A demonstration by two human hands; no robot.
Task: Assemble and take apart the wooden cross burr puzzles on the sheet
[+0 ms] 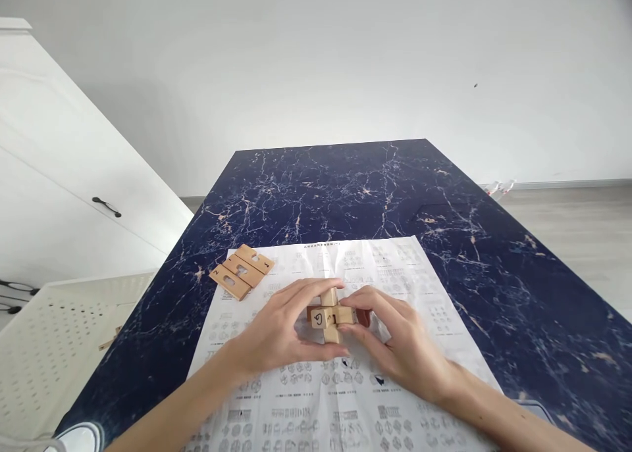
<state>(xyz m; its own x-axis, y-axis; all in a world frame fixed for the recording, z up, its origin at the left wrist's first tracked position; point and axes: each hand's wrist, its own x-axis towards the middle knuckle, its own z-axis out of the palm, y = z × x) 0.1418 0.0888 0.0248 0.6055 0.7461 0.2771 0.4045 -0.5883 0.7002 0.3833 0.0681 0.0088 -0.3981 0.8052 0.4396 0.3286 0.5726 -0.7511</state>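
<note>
A wooden interlocking puzzle (332,317) made of crossed notched blocks is between both hands, over the middle of a printed sheet. Handwritten marks show on the block end facing up. My left hand (291,320) spans it from the left, thumb at the near block end and fingers at the far one. From the right, my right hand (388,324) pinches the side block between thumb and fingers. A reddish-brown piece shows beside the right fingers, partly hidden. Three flat wooden pieces (241,272) with cut-out slots and handwritten numbers lie side by side at the sheet's upper left.
The creased paper sheet (355,416), printed with rows of small diagrams, covers the near part of a dark blue marble-patterned table (316,195). A white cabinet (64,156) and a perforated white bin (64,327) stand left of the table. A pale wall rises behind it.
</note>
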